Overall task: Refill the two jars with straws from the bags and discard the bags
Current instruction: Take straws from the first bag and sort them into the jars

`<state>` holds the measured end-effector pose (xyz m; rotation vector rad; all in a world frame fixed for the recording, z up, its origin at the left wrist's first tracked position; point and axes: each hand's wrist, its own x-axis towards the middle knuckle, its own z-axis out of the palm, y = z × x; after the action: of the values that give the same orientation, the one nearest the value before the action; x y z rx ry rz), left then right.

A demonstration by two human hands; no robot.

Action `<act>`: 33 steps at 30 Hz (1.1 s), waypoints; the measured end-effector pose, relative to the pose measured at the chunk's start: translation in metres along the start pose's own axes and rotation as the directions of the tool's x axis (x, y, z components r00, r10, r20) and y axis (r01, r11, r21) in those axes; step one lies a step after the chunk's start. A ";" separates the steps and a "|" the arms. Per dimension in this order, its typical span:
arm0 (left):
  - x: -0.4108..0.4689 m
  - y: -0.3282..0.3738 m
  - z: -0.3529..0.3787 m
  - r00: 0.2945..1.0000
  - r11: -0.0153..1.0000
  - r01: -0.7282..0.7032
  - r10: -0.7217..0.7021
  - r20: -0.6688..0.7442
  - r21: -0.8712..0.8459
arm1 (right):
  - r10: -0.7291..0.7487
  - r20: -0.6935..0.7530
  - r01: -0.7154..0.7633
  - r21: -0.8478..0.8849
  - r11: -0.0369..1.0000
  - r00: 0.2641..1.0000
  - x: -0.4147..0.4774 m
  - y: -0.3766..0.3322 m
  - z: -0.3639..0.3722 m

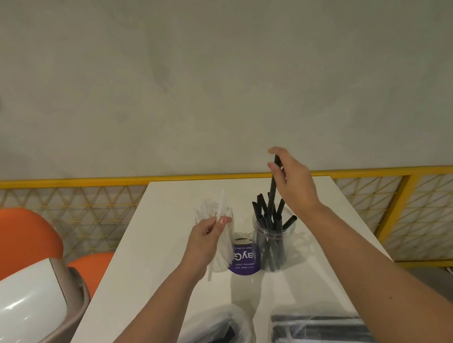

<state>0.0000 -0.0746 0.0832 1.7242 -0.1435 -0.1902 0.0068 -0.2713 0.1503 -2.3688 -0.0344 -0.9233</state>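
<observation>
Two clear jars stand on the white table (152, 272). The left jar (220, 257) holds white straws, the right jar (275, 246) holds black straws. My left hand (207, 239) pinches a white straw (221, 205) over the left jar. My right hand (292, 181) pinches the top of a black straw (272, 191) whose lower end is in the right jar. At the near edge lie two clear plastic bags: the left bag (221, 335) shows black straws, the right bag (321, 333) shows black and white straws.
A purple labelled cup (245, 259) stands between the jars. A bin with a white swing lid (25, 309) stands left of the table, beside orange seats (13, 236). A yellow-framed lattice panel (422, 207) runs behind the table under a grey wall.
</observation>
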 end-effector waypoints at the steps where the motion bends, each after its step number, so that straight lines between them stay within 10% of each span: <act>1: 0.004 0.003 -0.002 0.999 0.999 -0.033 0.034 -0.020 0.003 | 0.021 0.037 -0.021 -0.007 1.000 0.999 -0.005 0.004 0.004; 9: 0.034 0.037 -0.018 0.902 0.964 -0.260 0.265 -0.340 0.061 | 0.234 0.447 -0.101 -0.302 0.948 0.864 -0.029 0.034 0.025; 23: 0.035 0.007 -0.019 0.940 0.944 -0.050 0.155 -0.305 0.326 | -0.035 0.176 0.051 -0.092 0.994 0.984 -0.041 -0.016 0.029; 33: 0.005 -0.034 -0.035 0.888 0.916 -0.109 0.264 -0.377 0.385 | -0.017 0.467 -0.001 0.037 0.999 0.884 -0.096 -0.032 0.066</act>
<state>0.0123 -0.0363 0.0548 2.0564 -0.0241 0.3814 -0.0329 -0.1925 0.0682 -2.5031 -0.2485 -0.3275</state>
